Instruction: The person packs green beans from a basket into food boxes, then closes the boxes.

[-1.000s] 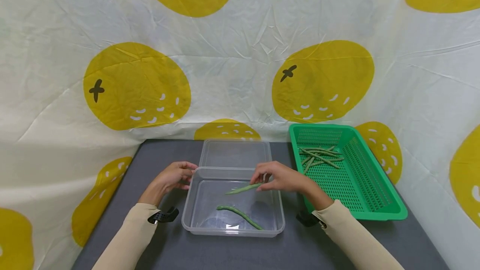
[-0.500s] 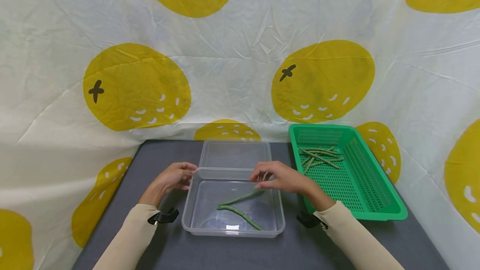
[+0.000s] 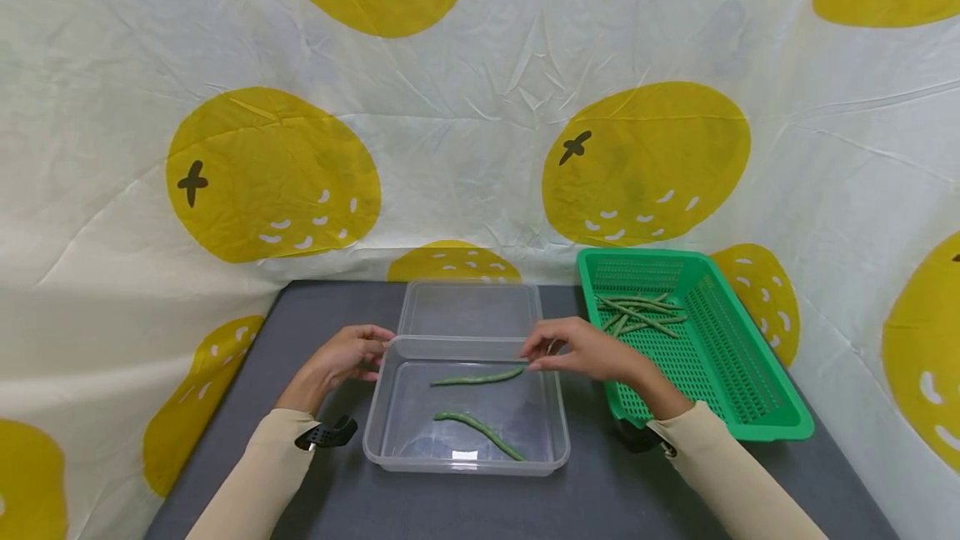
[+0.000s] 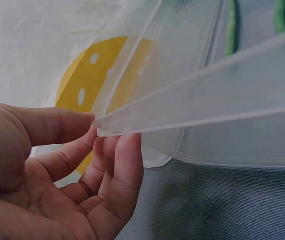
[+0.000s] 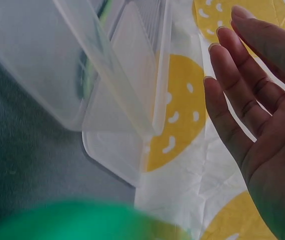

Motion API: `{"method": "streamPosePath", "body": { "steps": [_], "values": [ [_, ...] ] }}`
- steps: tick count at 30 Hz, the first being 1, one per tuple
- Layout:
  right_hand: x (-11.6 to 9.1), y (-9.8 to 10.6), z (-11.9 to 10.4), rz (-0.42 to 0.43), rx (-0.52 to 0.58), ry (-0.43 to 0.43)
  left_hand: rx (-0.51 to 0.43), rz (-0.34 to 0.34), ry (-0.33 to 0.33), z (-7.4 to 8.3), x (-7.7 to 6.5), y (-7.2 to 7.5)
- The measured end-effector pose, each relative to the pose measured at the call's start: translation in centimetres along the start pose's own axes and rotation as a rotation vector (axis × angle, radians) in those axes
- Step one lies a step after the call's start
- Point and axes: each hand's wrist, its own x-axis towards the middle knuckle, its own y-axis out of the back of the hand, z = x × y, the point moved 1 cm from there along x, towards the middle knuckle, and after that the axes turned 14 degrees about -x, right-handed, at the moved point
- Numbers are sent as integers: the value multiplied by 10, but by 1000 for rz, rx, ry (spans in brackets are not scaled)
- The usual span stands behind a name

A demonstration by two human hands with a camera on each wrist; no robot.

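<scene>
In the head view my left hand is at the left back corner of a clear plastic container. The left wrist view shows its thumb and fingers pinching the container's rim. Two green beans lie inside: one at the front, slanting down to the right, and another farther back, nearly level. My right hand hovers over the container's right side, fingertips close to the rear bean's right end. Nothing shows between its loosely bent fingers in the right wrist view.
A green perforated basket stands at the right, with several green beans heaped at its left back. Behind the container lies a clear lid on the dark table. A cloth with yellow fruit prints hangs behind.
The right hand lowered the green bean into the container and let go; the bean now lies flatter. That hand has drawn off slightly right. The left hand has stayed at the corner.
</scene>
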Motion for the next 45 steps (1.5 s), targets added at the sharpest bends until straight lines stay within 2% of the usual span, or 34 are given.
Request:
{"method": "streamPosePath", "body": {
  "steps": [4,19,24,32,37,45],
  "values": [
    [-6,5,5,12,-8,-6,-9,2,2,-1,2,1],
    [-35,33,20,41,-88,-139,-12,-11,4,-2,2,2],
    [-45,40,31,64,-105,-214,-9,-5,5,0,2,2],
    [-57,51,48,94,5,-311,5,-4,2,0,-1,1],
    [-65,56,62,109,22,-342,11,-7,-6,0,-2,0],
    [-81,63,85,123,-67,-389,0,-9,-1,-2,1,1]
  ]
}}
